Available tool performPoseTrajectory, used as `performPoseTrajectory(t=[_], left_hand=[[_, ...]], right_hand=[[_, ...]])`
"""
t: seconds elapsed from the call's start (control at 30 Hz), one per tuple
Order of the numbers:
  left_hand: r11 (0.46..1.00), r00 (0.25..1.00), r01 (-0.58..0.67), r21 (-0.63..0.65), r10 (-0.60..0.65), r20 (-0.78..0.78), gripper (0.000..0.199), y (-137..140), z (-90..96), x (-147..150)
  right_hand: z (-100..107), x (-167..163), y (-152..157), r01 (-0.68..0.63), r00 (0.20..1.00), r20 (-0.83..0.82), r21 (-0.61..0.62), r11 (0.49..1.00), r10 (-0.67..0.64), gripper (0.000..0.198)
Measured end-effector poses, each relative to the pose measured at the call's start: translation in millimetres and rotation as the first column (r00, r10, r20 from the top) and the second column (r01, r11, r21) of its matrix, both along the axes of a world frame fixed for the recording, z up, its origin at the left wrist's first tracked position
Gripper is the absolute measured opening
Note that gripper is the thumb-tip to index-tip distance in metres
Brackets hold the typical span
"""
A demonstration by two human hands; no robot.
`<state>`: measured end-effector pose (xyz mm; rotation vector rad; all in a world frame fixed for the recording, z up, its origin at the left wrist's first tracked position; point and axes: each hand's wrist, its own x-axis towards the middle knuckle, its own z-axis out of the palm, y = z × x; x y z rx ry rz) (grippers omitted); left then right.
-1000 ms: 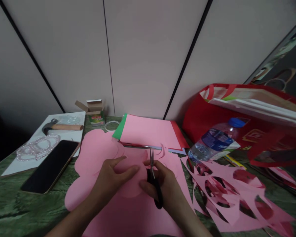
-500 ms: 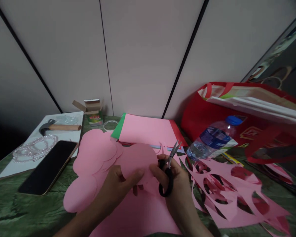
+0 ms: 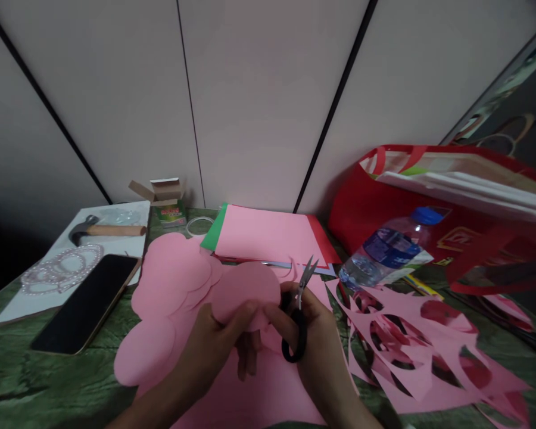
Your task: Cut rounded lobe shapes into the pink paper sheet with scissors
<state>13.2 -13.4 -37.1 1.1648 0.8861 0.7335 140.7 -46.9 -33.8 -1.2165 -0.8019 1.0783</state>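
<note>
A pink paper circle [image 3: 246, 289] is held up in front of me, its lower edge pinched by my left hand [image 3: 221, 333]. My right hand [image 3: 315, 333] grips a pair of scissors [image 3: 298, 316] by the black handles, blades slightly apart and pointing up. The right thumb and forefinger also reach the circle's right edge. To the left lie several overlapping pink paper circles [image 3: 172, 277]. Beneath both hands spreads a larger pink paper sheet [image 3: 250, 396].
Pink offcuts [image 3: 433, 345] with round holes lie at right, near a tilted water bottle [image 3: 384, 250] and a red bag [image 3: 357, 196]. Coloured sheets [image 3: 268, 235] sit at the back. A phone [image 3: 87, 304], bead strings [image 3: 62, 268], a hammer [image 3: 111, 230] and an opened box [image 3: 170, 208] are at left.
The paper circle and both hands have shifted slightly left. The scissors have moved left and a little lower, standing more upright. More of the left fingers shows below the circle.
</note>
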Motion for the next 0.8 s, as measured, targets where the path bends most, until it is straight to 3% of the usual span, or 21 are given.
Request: performPoseTrajectory(t=[0.23, 0.4, 0.53, 0.8], left_hand=[[0.986, 0.987, -0.158, 0.045, 0.159, -0.022, 0.047, 4.7, -0.7, -6.7], [0.974, 0.972, -0.219, 0.048, 0.223, -0.077, 0.050, 6.3, 4.9, -8.8], [0.976, 0.968, -0.205, 0.074, 0.213, -0.133, 0.052, 6.8, 5.6, -9.8], [0.988, 0.977, -0.141, 0.068, 0.150, -0.152, 0.052, 5.1, 1.3, -9.8]], right_hand=[[1.1, 3.4, -0.9, -0.263, 0.965, 0.015, -0.017, 0.965, 0.263, 0.023], [-1.9, 3.1, -3.5, -0.370, 0.929, 0.007, -0.067, 0.927, 0.371, 0.024], [-1.5, 1.3, -2.8, -0.415, 0.909, 0.007, -0.087, 0.906, 0.417, 0.027], [0.8, 3.9, -0.9, -0.408, 0.906, 0.103, -0.036, 0.912, 0.410, 0.023]])
